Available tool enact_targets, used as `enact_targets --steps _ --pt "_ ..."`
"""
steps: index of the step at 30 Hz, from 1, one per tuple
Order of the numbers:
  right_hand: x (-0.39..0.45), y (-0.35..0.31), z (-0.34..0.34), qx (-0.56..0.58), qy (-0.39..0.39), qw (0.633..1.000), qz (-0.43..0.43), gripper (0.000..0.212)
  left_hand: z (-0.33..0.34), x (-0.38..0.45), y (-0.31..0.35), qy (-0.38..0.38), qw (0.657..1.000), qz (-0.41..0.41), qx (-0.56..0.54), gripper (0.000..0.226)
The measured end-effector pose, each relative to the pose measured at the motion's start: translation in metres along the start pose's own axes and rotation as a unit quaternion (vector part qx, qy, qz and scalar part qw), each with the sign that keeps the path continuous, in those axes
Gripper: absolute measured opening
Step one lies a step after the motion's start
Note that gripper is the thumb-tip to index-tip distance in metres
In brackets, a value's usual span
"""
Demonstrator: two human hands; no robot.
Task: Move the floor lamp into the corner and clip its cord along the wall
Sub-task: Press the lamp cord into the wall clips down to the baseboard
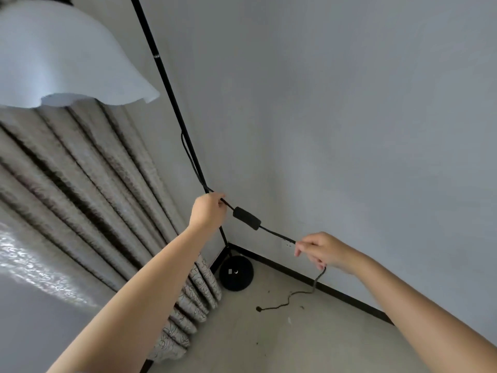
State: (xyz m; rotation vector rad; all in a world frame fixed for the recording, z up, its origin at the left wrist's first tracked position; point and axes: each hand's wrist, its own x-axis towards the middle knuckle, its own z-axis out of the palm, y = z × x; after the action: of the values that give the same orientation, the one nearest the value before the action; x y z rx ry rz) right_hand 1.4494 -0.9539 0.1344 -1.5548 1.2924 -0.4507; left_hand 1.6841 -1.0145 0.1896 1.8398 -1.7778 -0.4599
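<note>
The floor lamp stands in the corner: a thin black pole (172, 95), a round black base (236, 273) on the floor, a white wavy shade (61, 57) at the upper left. Its black cord (277, 234) leaves the pole and carries an oblong inline switch (247, 218). My left hand (208, 211) pinches the cord just left of the switch, close to the pole. My right hand (321, 251) grips the cord to the right of the switch, so that stretch is held taut in front of the wall. Below my right hand the cord hangs and ends in a plug (259, 309) on the floor.
A pleated patterned curtain (88, 189) hangs along the left, reaching the floor beside the base. Grey walls meet in the corner, with a dark skirting board (317, 281) running right. The floor (309, 337) is pale with a few small specks.
</note>
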Motion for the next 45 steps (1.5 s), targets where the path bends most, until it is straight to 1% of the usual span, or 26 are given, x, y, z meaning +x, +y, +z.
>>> enact_targets --steps 2,5,6,8,9,11,12,13,15,16,17,20,21,23,25,27,29,32,34,36,38,39,40,42,43,45 --pt "-0.004 -0.001 -0.007 -0.046 0.012 0.999 0.011 0.032 0.005 -0.001 -0.011 -0.044 0.993 0.026 0.102 0.028" --pt "-0.009 -0.005 -0.016 -0.081 0.017 0.996 0.026 0.030 0.012 0.002 -0.025 -0.099 0.970 0.003 0.224 0.021" --pt "-0.010 -0.005 -0.019 -0.089 0.019 0.995 0.030 0.030 0.015 0.003 -0.028 -0.115 0.954 -0.009 0.276 0.023" --pt "-0.009 -0.002 -0.023 -0.093 0.025 0.995 0.031 0.031 0.024 0.009 -0.036 -0.143 0.900 -0.026 0.412 0.030" --pt "-0.007 0.000 -0.022 -0.091 0.030 0.995 0.029 0.031 0.031 0.011 -0.038 -0.146 0.878 -0.013 0.456 0.032" --pt "0.000 0.005 -0.019 -0.073 0.042 0.996 0.018 0.033 0.048 0.019 -0.044 -0.171 0.852 0.063 0.490 0.026" --pt "0.005 0.008 -0.016 -0.063 0.050 0.997 0.013 0.034 0.058 0.023 -0.046 -0.199 0.852 0.102 0.473 0.022" --pt "0.011 0.010 -0.013 -0.058 0.058 0.997 0.010 0.035 0.067 0.025 -0.047 -0.231 0.864 0.125 0.429 0.021" --pt "0.025 0.016 -0.009 -0.060 0.068 0.996 0.012 0.036 0.080 0.030 -0.046 -0.295 0.895 0.136 0.306 0.032" --pt "0.033 0.020 -0.008 -0.061 0.069 0.996 0.017 0.037 0.087 0.036 -0.047 -0.316 0.898 0.145 0.270 0.037" --pt "0.041 0.024 -0.008 -0.063 0.070 0.995 0.022 0.036 0.094 0.042 -0.048 -0.332 0.890 0.168 0.263 0.036" --pt "0.072 0.044 -0.011 -0.066 0.076 0.994 0.033 0.032 0.118 0.062 -0.053 -0.367 0.851 0.238 0.290 0.024" --pt "0.083 0.051 -0.014 -0.061 0.083 0.994 0.040 0.029 0.127 0.070 -0.056 -0.375 0.845 0.247 0.290 0.024" --pt "0.104 0.066 -0.020 -0.050 0.096 0.992 0.059 0.024 0.148 0.088 -0.063 -0.373 0.847 0.252 0.283 0.030" --pt "0.128 0.083 -0.023 -0.043 0.092 0.991 0.082 0.023 0.167 0.107 -0.081 -0.361 0.846 0.250 0.302 0.033" --pt "0.153 0.098 -0.020 -0.036 0.082 0.990 0.104 0.023 0.186 0.125 -0.104 -0.353 0.837 0.262 0.325 0.034" --pt "0.179 0.111 -0.014 -0.042 0.075 0.990 0.108 0.021 0.204 0.145 -0.129 -0.354 0.822 0.276 0.350 0.033" --pt "0.220 0.130 -0.001 -0.080 0.058 0.989 0.106 0.021 0.230 0.173 -0.161 -0.355 0.793 0.295 0.398 0.037" --pt "0.249 0.143 0.009 -0.098 0.072 0.987 0.104 0.021 0.250 0.190 -0.179 -0.353 0.769 0.303 0.439 0.044" --pt "0.280 0.157 0.024 -0.104 0.095 0.986 0.093 0.020 0.272 0.203 -0.195 -0.346 0.755 0.313 0.460 0.047" --pt "0.310 0.172 0.039 -0.102 0.114 0.985 0.079 0.020 0.295 0.211 -0.209 -0.323 0.770 0.366 0.410 0.035" --pt "0.323 0.181 0.046 -0.102 0.122 0.984 0.075 0.020 0.305 0.214 -0.217 -0.316 0.784 0.389 0.366 0.027" --pt "0.337 0.190 0.051 -0.102 0.129 0.984 0.074 0.020 0.316 0.217 -0.225 -0.319 0.800 0.393 0.322 0.022" --pt "0.361 0.213 0.060 -0.103 0.134 0.983 0.077 0.020 0.335 0.226 -0.243 -0.339 0.824 0.371 0.263 0.021" --pt "0.372 0.225 0.064 -0.101 0.128 0.983 0.082 0.021 0.344 0.233 -0.252 -0.331 0.831 0.372 0.249 0.024" --pt "0.394 0.251 0.069 -0.094 0.106 0.985 0.096 0.025 0.359 0.249 -0.269 -0.279 0.843 0.394 0.237 0.031"
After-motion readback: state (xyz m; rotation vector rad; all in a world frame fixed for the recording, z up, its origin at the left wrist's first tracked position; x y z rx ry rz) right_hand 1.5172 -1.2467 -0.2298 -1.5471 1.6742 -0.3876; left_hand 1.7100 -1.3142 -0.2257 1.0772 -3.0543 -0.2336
